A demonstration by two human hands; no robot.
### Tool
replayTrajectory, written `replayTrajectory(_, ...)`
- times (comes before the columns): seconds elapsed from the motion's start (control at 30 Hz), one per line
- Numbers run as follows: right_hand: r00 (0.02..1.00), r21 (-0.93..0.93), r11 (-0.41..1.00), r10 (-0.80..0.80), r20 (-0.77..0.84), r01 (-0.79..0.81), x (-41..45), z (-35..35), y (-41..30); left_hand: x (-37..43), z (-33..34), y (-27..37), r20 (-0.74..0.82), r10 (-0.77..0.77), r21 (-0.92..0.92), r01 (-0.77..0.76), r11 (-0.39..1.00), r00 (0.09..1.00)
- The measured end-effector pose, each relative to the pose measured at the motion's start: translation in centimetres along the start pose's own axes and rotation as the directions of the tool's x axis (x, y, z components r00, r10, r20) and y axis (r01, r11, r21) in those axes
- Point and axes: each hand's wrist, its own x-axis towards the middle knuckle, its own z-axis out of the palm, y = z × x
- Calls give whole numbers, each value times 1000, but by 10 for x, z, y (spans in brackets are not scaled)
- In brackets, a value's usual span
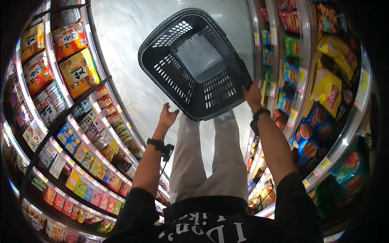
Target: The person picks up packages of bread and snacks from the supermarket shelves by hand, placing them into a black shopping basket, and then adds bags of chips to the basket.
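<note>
My right hand (253,93) grips the right rim of a black plastic shopping basket (220,104), its fingers partly hidden by the edge. The basket hangs tilted in front of my legs, with slotted walls and nothing visible inside. Left of its near corner, my left hand (169,115) is held apart from it, fingers spread and holding nothing. Each wrist wears a black band; a small device with a cable sits at the left one.
Store shelves (101,65) with packaged snacks and boxes line the left side, crossed by a black strap or pole (62,117). Shelves (307,54) of crisp bags (328,91) stand close on the right. A pale, glossy floor (121,45) runs between them.
</note>
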Motion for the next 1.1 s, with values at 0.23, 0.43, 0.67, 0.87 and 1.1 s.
replayTrajectory(0.23, 993, -203, 976, 95, 67, -80, -26, 15, 76, 23, 27, -1, 76, 65, -95, -57, 994, 995)
replayTrajectory(0.43, 995, -209, 973, 100, -5, -98, -47, 35, 136, 5, 52, 12, 157, -23, -70, 35, 997, 987)
replayTrajectory(0.67, 983, -28, 983, 182, 39, -181, -51, 67, 215, -28, 87, 41, 99, -54, -329, 84, 941, 994)
replayTrajectory(0.87, 902, 170, 894, 379, 208, -415, -79, 66, 237, -33, 115, 49, 39, -25, -154, 30, 988, 999)
replayTrajectory(1.1, 878, 438, 762, 385, 287, -477, -110, 74, 258, -52, 136, 70, 10, 68, -295, -62, 953, 998)
